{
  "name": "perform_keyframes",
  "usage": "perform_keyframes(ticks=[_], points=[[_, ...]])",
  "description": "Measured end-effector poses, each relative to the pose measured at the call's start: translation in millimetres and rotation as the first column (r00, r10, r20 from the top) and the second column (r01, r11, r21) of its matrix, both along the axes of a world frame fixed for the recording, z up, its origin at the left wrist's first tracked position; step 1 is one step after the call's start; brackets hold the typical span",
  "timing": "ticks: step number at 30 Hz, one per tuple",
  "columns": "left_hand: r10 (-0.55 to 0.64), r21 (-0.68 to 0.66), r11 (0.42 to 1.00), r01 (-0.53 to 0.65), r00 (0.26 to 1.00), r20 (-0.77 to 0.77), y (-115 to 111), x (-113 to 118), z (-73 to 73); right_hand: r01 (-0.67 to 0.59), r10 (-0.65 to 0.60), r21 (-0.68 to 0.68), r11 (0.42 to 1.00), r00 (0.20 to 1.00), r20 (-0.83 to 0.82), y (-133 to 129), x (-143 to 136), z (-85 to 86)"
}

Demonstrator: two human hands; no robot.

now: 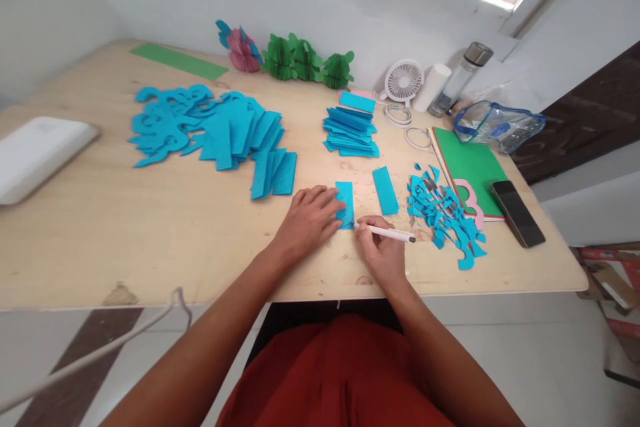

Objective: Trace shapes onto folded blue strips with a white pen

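Pen pinched in my right hand, I hold its tip at the near right corner of a blue slip; its long axis runs roughly sideways, dark end pointing off to my right. My left hand lies palm down, fingers loosely spread and gripping nothing, fingertips on the slip's left side. That slip lies between my hands on the tabletop, long axis running away from me. A curved shape shows on it, drawn or laid on top, I cannot tell. Just beyond my right hand lies a lone strip, with scraps to its right. Farther past both hands, a stack looks uncut. Beyond my left hand, curved cut-outs seem done, so I judge the work partway. Farthest stand green paper ornaments.
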State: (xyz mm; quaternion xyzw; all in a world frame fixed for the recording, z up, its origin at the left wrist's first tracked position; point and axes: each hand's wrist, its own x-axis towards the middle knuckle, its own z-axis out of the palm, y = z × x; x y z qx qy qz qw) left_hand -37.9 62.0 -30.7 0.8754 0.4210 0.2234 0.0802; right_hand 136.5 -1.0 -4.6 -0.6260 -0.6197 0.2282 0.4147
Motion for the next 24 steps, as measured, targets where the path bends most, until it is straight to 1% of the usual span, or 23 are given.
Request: perform_keyframes(ticks=[2,7,12,17,20,24], points=[[0.001,-0.001,1.0,-0.001,1.0,-0.007,-0.1,0.0,0.3,-0.009,0.009,0.005,1.0,1.0,0.008,-0.2,-0.3,0.4],[-0.008,-0.002,1.0,0.008,1.0,-0.01,-0.4,-0.3,0.6,0.03,-0.03,0.016,0.999,1.0,0.003,-0.3,-0.7,1.2],[-0.007,0.003,1.0,0.007,1.0,-0.014,-0.3,-0.5,0.3,-0.018,0.018,0.006,1.0,1.0,0.008,-0.2,-0.5,1.2],[-0.002,0.004,1.0,0.002,1.0,-0.021,-0.2,-0.2,-0.1,0.015,-0.016,0.024,1.0,1.0,0.024,-0.4,-0.4,0.9],[0.002,0.004,1.0,-0.002,1.0,-0.019,-0.3,-0.1,0.4,-0.002,0.001,0.028,1.0,0.999,0.038,-0.6,-0.8,1.4],[0.0,-0.006,1.0,0.0,1.0,-0.015,-0.2,0.0,1.1,0.021,-0.022,0.025,0.999,1.0,0.016,-0.7,-2.0,2.9]])
